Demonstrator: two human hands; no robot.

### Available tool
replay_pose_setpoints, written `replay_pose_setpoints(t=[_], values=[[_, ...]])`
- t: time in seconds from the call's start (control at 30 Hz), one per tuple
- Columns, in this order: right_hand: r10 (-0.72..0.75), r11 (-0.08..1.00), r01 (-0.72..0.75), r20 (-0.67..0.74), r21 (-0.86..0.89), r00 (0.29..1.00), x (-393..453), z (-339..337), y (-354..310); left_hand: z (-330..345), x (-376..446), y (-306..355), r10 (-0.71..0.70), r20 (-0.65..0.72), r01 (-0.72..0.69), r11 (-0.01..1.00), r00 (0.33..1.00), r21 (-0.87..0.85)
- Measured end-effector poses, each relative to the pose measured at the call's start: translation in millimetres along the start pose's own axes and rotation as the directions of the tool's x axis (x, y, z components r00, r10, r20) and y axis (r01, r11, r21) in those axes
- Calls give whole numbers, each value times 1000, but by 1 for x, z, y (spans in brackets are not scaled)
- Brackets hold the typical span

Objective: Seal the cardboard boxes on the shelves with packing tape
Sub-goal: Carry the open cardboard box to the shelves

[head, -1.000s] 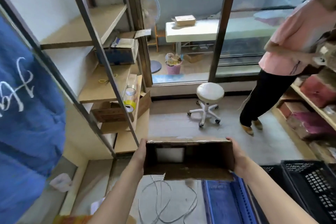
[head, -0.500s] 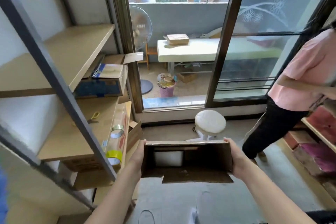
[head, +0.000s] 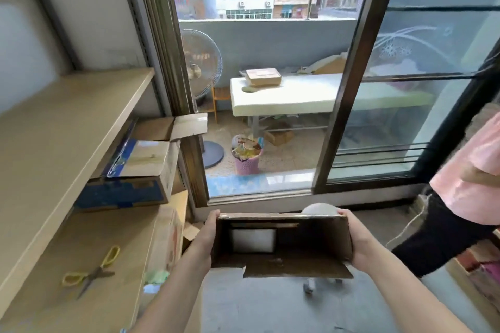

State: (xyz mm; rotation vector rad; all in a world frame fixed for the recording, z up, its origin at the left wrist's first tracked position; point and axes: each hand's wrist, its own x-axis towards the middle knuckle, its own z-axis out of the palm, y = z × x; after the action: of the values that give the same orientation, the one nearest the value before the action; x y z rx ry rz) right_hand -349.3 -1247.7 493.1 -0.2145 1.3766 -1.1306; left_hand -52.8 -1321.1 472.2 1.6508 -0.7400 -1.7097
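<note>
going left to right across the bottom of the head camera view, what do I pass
scissors → left hand → open cardboard box → right hand → person in pink shirt

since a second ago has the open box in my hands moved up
Yes. The open cardboard box has risen: it sat level with the lowest shelf, and now sits level with the shelf holding the scissors.

Storeroom: wooden shelves (head: 67,127), cardboard boxes (head: 135,170), scissors (head: 92,273).
</note>
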Motion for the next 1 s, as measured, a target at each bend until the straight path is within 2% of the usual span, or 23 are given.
replay_pose_setpoints(t=[0.07,0.13,0.2,0.23,0.3,0.37,0.47,0.53,0.63,0.7,0.77,0.83,1.0], values=[[-7,1000,7,10,-9,1000,33,6,-26,9,25,19,7,15,-7,1000,1000,12],[-3,999,6,86,-32,996,60,16,-55,13,93,21,29,6,-29,1000,1000,3],[16,997,-3,152,-81,988,91,25,-89,23,154,32,-18,-10,18,1000,1000,3],[14,995,1,152,-98,988,110,27,-106,30,179,40,-28,-46,29,999,999,17],[59,985,-47,66,-166,996,147,31,-139,47,212,63,-30,-28,30,999,999,15],[91,975,-83,32,-207,995,184,37,-171,76,203,108,-51,-82,50,999,995,-7],[119,945,-115,-5,-306,993,223,48,-221,112,189,163,-48,-90,49,999,995,12],[105,935,-82,48,-345,993,240,56,-250,131,189,195,-42,-135,41,999,990,-5],[62,913,-21,87,-408,994,272,69,-288,135,208,227,-7,-133,6,1000,991,-13],[25,932,34,158,-361,987,281,91,-311,135,223,244,-13,-151,9,1000,988,-23],[-7,921,62,143,-384,990,303,108,-331,131,234,261,27,-200,-32,999,979,-26],[-26,921,109,220,-374,975,313,127,-351,126,247,280,39,-210,-51,997,977,-51],[-121,924,197,237,-328,964,328,173,-399,113,268,331,23,-131,-36,995,991,-96]])
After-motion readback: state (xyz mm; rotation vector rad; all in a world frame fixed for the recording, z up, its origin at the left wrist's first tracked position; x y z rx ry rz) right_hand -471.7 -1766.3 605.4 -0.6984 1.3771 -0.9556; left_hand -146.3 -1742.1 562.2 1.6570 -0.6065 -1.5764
